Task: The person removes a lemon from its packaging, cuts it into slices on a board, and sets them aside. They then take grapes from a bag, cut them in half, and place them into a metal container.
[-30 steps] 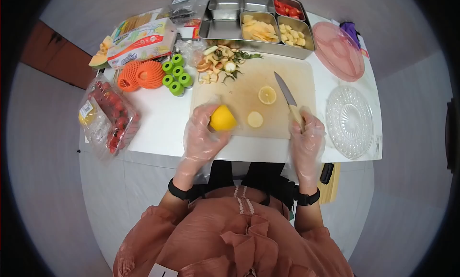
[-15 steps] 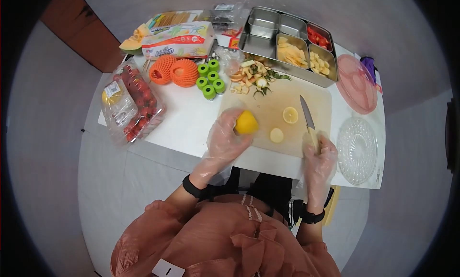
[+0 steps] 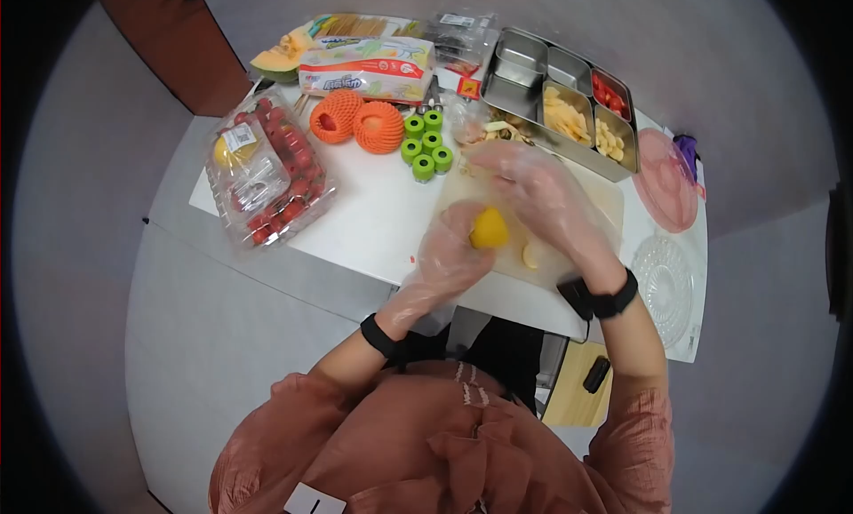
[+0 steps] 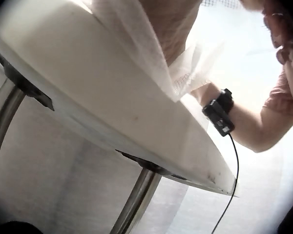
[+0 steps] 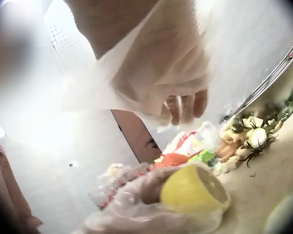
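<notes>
My left hand [image 3: 453, 247], in a clear plastic glove, grips a cut lemon [image 3: 489, 228] low over the near left of the cutting board [image 3: 604, 194]. In the right wrist view the lemon's cut face [image 5: 214, 185] points to the right. Above and beyond it, my gloved right hand [image 3: 546, 194] reaches leftward across the board, its fingers loosely bent near the fruit trimmings [image 5: 234, 146]. Nothing shows in its grasp. A pale lemon piece [image 3: 530, 255] lies on the board under the right forearm. No knife shows; the right arm covers part of the board.
At the back right stands a steel tray [image 3: 577, 151] with compartments of cut fruit. A pink divided plate [image 3: 666, 181] and a clear glass plate [image 3: 662, 287] lie right. Left are boxed strawberries [image 3: 298, 172], foam-netted fruit [image 3: 379, 127], green-capped bottles [image 3: 424, 145] and a tissue pack [image 3: 364, 70].
The right hand has let go of the knife and swung left and away across the board. The left hand still holds the lemon. The head view has shifted.
</notes>
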`<state>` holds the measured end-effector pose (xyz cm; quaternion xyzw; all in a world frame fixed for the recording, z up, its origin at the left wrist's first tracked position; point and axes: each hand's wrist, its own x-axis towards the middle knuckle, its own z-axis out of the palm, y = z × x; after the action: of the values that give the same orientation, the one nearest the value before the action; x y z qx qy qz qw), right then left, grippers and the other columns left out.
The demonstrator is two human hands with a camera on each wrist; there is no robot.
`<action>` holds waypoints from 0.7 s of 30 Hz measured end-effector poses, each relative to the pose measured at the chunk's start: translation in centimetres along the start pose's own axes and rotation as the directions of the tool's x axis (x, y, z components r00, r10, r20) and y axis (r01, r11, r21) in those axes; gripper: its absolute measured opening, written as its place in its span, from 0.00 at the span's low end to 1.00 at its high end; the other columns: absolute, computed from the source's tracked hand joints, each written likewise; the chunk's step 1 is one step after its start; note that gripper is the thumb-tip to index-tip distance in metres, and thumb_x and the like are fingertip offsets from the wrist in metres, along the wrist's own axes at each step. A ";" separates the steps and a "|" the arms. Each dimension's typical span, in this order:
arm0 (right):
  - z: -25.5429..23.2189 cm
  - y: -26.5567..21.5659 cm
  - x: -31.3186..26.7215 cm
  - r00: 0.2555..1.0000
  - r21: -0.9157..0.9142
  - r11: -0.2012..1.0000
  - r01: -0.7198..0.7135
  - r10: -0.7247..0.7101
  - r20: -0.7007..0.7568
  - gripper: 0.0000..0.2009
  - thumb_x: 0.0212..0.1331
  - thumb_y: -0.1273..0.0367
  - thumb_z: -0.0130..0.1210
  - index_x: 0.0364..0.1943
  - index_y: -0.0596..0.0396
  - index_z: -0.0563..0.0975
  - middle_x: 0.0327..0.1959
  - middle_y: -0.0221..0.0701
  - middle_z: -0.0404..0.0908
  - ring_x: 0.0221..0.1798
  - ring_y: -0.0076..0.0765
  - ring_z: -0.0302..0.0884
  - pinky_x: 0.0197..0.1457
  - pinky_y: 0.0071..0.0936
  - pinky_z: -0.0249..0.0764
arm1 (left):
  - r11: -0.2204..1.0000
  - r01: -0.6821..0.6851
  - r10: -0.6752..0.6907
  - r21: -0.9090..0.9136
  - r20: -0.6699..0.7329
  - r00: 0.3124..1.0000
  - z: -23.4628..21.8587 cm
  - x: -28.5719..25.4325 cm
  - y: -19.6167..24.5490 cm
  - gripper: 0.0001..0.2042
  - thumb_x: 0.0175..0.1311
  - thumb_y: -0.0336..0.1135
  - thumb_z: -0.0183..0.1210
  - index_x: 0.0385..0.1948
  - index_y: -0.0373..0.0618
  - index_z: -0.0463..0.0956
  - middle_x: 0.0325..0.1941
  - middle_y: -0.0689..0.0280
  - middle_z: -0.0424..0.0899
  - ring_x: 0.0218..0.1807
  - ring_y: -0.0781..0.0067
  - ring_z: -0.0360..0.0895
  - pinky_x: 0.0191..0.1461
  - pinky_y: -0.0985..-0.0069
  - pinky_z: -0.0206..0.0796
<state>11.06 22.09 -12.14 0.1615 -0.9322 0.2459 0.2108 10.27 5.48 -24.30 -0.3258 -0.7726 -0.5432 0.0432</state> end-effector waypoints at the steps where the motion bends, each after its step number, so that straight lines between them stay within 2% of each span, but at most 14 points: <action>1: 1.0 0.6 1.1 0.993 0.010 1.000 -0.007 0.006 0.117 0.14 0.60 0.73 0.57 0.51 0.56 0.82 0.49 0.42 0.84 0.54 0.51 0.80 0.59 0.41 0.75 | 1.000 -0.009 0.009 0.007 -0.011 1.000 0.1 0.0 -0.1 0.27 0.48 0.29 0.67 0.55 0.43 0.72 0.49 0.53 0.80 0.50 0.46 0.78 0.53 0.58 0.72; 2: 2.0 1.2 1.9 0.973 0.019 1.000 -0.018 0.013 0.231 0.16 0.60 0.73 0.59 0.53 0.53 0.81 0.52 0.41 0.83 0.56 0.51 0.79 0.62 0.41 0.74 | 1.000 -0.017 0.018 0.016 -0.020 1.000 0.1 0.0 -0.2 0.27 0.48 0.29 0.67 0.54 0.43 0.72 0.49 0.53 0.80 0.50 0.47 0.78 0.53 0.60 0.72; 6: 5.1 3.2 3.9 0.962 0.002 0.996 0.091 -0.089 0.258 0.18 0.58 0.74 0.59 0.55 0.53 0.81 0.52 0.42 0.82 0.56 0.52 0.78 0.60 0.42 0.75 | 0.999 -0.037 0.037 -0.001 -0.033 0.999 0.0 -0.1 -0.2 0.27 0.48 0.29 0.67 0.54 0.43 0.72 0.49 0.53 0.80 0.50 0.47 0.78 0.54 0.60 0.71; 8: 5.8 3.4 4.7 0.930 -0.024 0.996 0.085 -0.071 0.360 0.20 0.57 0.74 0.59 0.56 0.54 0.80 0.51 0.43 0.81 0.55 0.52 0.78 0.59 0.41 0.75 | 0.999 -0.020 0.021 -0.037 0.022 1.000 0.0 -0.1 -0.3 0.28 0.51 0.31 0.65 0.57 0.39 0.69 0.53 0.48 0.76 0.54 0.42 0.74 0.58 0.55 0.68; 11: 6.3 2.9 4.9 0.913 -0.103 0.994 0.032 0.013 0.407 0.21 0.56 0.74 0.60 0.56 0.56 0.80 0.50 0.44 0.81 0.54 0.53 0.78 0.58 0.41 0.76 | 0.998 -0.056 0.056 -0.031 0.002 0.998 -0.1 -0.2 -0.2 0.28 0.51 0.31 0.64 0.58 0.38 0.69 0.53 0.48 0.77 0.53 0.42 0.74 0.57 0.54 0.67; 15: 6.8 3.5 4.6 0.915 -0.110 0.993 0.030 0.017 0.404 0.20 0.55 0.74 0.60 0.55 0.58 0.80 0.49 0.45 0.81 0.52 0.55 0.79 0.58 0.42 0.76 | 0.997 -0.053 0.053 -0.054 -0.001 0.999 0.0 0.0 -0.2 0.29 0.51 0.31 0.64 0.58 0.38 0.69 0.53 0.48 0.76 0.54 0.42 0.73 0.57 0.53 0.67; 17: 7.1 3.9 4.3 0.940 -0.066 0.981 0.184 -0.155 0.304 0.19 0.55 0.75 0.60 0.54 0.58 0.80 0.48 0.47 0.81 0.51 0.55 0.79 0.58 0.42 0.75 | 0.995 -0.079 0.078 -0.058 -0.018 0.997 -0.1 0.0 -0.1 0.29 0.51 0.31 0.64 0.58 0.39 0.69 0.52 0.48 0.77 0.54 0.42 0.73 0.57 0.53 0.67; 18: 7.2 4.1 4.1 0.938 -0.062 0.980 0.189 -0.162 0.308 0.19 0.55 0.75 0.60 0.54 0.58 0.80 0.48 0.47 0.81 0.51 0.55 0.79 0.58 0.42 0.75 | 0.996 -0.074 0.073 -0.056 -0.024 0.997 -0.2 0.1 -0.1 0.29 0.51 0.31 0.64 0.58 0.39 0.69 0.52 0.48 0.77 0.54 0.42 0.73 0.57 0.53 0.67; 20: 6.5 2.4 4.4 0.941 -0.017 0.995 -0.094 0.095 0.326 0.17 0.56 0.76 0.58 0.51 0.61 0.80 0.47 0.50 0.80 0.49 0.56 0.79 0.57 0.40 0.75 | 0.989 -0.134 0.132 -0.058 -0.040 0.990 -0.2 0.2 -0.3 0.28 0.50 0.31 0.64 0.58 0.40 0.69 0.51 0.49 0.78 0.54 0.43 0.73 0.56 0.53 0.67; 21: 6.3 2.4 4.4 0.939 -0.014 0.996 -0.090 0.090 0.332 0.17 0.56 0.76 0.58 0.51 0.61 0.80 0.47 0.50 0.80 0.49 0.56 0.79 0.57 0.40 0.75 | 0.990 -0.129 0.127 -0.056 -0.045 0.991 -0.2 0.1 -0.3 0.28 0.50 0.31 0.64 0.58 0.40 0.69 0.51 0.49 0.78 0.54 0.43 0.73 0.56 0.53 0.67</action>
<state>4.31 19.88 -16.01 0.1580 -0.9607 0.2250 0.0394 9.94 5.33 -24.43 -0.3645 -0.7328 -0.5683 0.0844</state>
